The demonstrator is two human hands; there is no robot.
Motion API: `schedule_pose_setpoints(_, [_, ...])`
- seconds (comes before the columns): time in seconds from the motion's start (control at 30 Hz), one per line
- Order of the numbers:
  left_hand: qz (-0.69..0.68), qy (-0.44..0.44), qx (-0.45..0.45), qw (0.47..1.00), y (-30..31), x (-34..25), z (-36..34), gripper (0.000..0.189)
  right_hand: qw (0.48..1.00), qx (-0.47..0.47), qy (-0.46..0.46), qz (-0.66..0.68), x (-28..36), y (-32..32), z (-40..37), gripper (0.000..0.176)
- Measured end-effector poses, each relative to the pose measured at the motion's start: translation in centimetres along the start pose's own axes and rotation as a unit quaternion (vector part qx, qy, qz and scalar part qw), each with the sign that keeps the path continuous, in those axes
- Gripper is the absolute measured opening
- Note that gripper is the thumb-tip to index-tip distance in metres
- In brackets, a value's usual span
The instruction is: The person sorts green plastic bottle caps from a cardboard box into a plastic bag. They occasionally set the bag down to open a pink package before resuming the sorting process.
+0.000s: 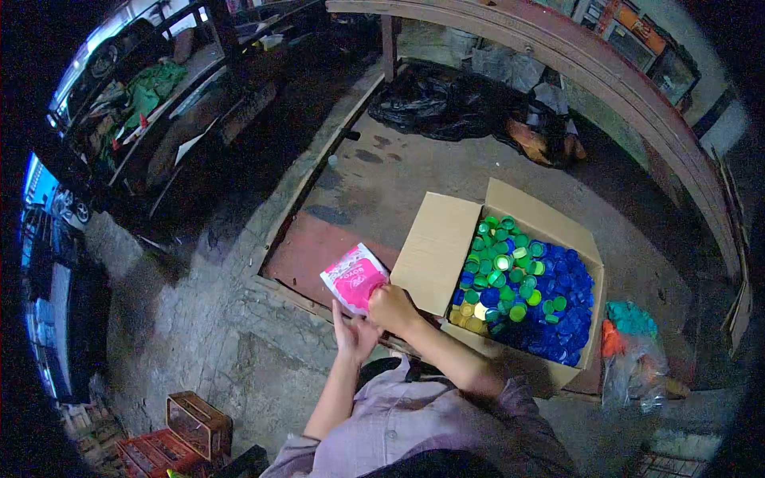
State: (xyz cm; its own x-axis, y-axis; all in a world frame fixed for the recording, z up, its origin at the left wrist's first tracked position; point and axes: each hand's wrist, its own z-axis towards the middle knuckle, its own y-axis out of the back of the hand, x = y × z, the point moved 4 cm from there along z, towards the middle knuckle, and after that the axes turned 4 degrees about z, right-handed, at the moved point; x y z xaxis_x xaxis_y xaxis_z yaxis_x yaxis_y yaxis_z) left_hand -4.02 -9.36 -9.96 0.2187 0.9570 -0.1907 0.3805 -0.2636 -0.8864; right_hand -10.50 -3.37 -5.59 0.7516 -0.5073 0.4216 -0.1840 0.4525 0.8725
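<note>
Your R hand (pixel 388 309) is closed in a fist around the lower R corner of the pink pouch (pixel 355 279), fingers curled in, knuckles up. Your L hand (pixel 355 336) is just below it, palm partly turned up, w/ at least 1 finger extended toward the pouch's lower edge; the fingers aren't closed on anything you can see, and whether they touch the pouch is too small to tell. The pouch is pink & white w/ pale print, tilted, above the reddish panel (pixel 299 248) at the near L part of the tabletop (pixel 430 163), just L of the carton.

The cardboard carton (pixel 434 239) sits open on the tabletop, approx. in front of your R side, its L flap folded out toward the pouch. Inside are plastic caps in 3 main colors: green caps (pixel 502 267) toward the far L, blue caps (pixel 567 307) along the R & near side, and a small group of yellow caps (pixel 468 316) at the near L corner. The colors mix a bit where they meet.

R of the carton, near it, there's a clear plastic bag (pixel 637 370) w/ teal & orange stuff in/around it. At the far side, black plastic (pixel 438 99) lies bunched up on the tabletop.
</note>
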Motion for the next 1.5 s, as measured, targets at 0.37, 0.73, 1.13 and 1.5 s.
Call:
schedule_pose_setpoints(0.37, [0.049, -0.063, -0.014, 0.997, 0.9, -1.3, 2.2, 0.052, 0.998, -0.047, 0.052, 0.002, 2.0, 4.9, -1.2, 0.005])
schedule_pose_setpoints(0.73, [0.043, -0.024, -0.019, 0.999, 2.1, -0.8, 2.8, 0.054, 0.863, -0.494, 0.028, 0.1, 2.7, 19.5, -7.9, 0.017])
schedule_pose_setpoints(1.13, [0.657, -0.231, 0.157, 0.7, -10.5, 5.0, -3.9, 0.097, 0.764, -0.517, -0.251, 0.293, -3.1, 28.8, -13.9, 0.014])
schedule_pose_setpoints(1.5, [0.442, 0.008, 0.15, 0.885, -11.1, 10.6, -0.1, 0.052, 0.713, -0.574, -0.338, 0.221, -10.3, 30.2, -29.5, 0.02])
